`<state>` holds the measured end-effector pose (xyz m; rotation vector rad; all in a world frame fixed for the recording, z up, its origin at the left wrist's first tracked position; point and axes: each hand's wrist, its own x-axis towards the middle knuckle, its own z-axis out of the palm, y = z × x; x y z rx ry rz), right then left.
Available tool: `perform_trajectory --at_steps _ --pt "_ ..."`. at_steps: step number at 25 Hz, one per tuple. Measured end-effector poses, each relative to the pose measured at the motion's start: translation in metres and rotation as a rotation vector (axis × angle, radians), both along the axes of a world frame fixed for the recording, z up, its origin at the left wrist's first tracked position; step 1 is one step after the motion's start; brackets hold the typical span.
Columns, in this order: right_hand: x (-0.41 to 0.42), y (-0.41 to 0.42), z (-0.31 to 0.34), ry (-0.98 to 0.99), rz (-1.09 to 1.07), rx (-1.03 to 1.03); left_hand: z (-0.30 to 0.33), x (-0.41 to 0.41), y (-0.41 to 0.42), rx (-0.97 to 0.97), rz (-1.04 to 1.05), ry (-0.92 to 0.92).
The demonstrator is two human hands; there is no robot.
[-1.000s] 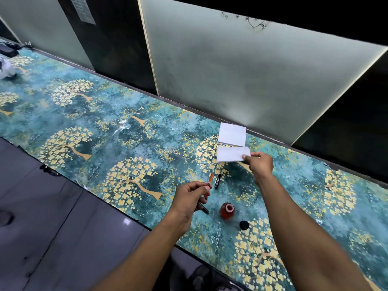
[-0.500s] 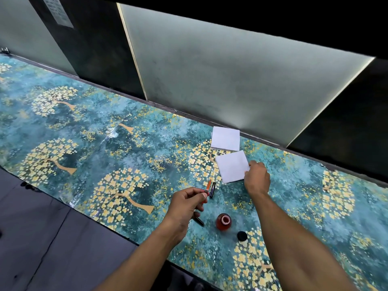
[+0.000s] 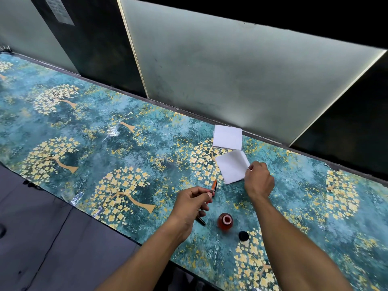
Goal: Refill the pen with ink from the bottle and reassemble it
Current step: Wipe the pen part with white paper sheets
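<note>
1. Frosted glass panels (image 3: pixel 231 66) in dark frames stand behind a long counter (image 3: pixel 88 148) covered in teal sheeting printed with golden trees; grey floor (image 3: pixel 42 238) shows along its near edge.
2. Against the back edge lies a small stack of white paper squares (image 3: pixel 227 136).
3. Just in front of it, one loose white paper (image 3: pixel 231 168) lies on the counter; the right hand (image 3: pixel 259 181) pinches its right edge, which curls upward.
4. The left hand (image 3: pixel 191 203) is curled round a pen part (image 3: pixel 214 185), whose orange and black tip points out past the fingers toward the loose paper.
5. A second dark pen piece (image 3: pixel 201 221) sticks out below the left hand on the counter side; whether the hand holds it or it lies on the surface I cannot tell.
6. The ink bottle (image 3: pixel 225 221), reddish-brown, stands upright and uncapped just right of the left hand, between the two forearms.
7. Its black cap (image 3: pixel 243 235) sits on the counter just beside the bottle, on the near right, apart from it.
8. The right forearm passes just right of the cap and bottle; nothing lies between the bottle's mouth and the left hand.
</note>
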<state>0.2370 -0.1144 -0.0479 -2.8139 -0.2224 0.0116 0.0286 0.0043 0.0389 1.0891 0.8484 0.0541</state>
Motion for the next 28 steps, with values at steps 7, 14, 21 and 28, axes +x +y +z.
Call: perform_trajectory --at_steps 7,14,21,28 --pt "-0.028 -0.001 0.052 0.348 0.0 0.702 0.003 0.017 -0.003 -0.01 0.0 0.002" --pt "-0.082 -0.017 0.089 0.755 0.242 1.103 0.007 0.026 -0.009 0.0 0.022 -0.022" --pt "-0.104 -0.017 0.1 0.784 0.067 1.283 0.01 0.01 -0.016 0.122 -0.045 -0.064" --pt "-0.117 -0.017 0.097 0.8 0.184 1.181 0.014 -0.011 -0.02 0.217 -0.082 -0.075"
